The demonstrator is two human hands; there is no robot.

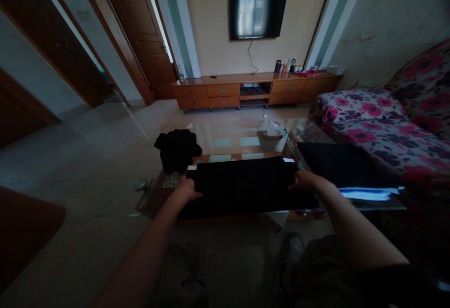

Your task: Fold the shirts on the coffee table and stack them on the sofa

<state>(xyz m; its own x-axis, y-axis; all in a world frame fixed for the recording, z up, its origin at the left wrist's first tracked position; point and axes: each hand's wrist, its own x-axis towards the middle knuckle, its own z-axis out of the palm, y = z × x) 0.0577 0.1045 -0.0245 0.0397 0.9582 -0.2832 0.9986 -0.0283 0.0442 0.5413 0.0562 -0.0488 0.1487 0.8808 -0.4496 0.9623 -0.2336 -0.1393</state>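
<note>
A folded black cloth (242,184), probably a garment, lies spread across the near side of a glass coffee table (168,155). Small white patches show at its two far corners. At its left edge my left hand (188,188) is closed, with the thumb on top and the other fingers mostly hidden. My right hand (306,180) pinches the right edge in much the same way. Beyond my left hand sits a crumpled black cloth (177,148). To the right of my right hand lies a flat black stack (342,162) with white and blue layers along its near edge.
A clear bowl-like container (270,135) is near the table's far right. The flowered sofa (379,116) borders the right side. Along the far wall runs a low wooden cabinet (221,91) with bottles on it, below a television (258,15). My shoe (293,249) is below the table's front edge.
</note>
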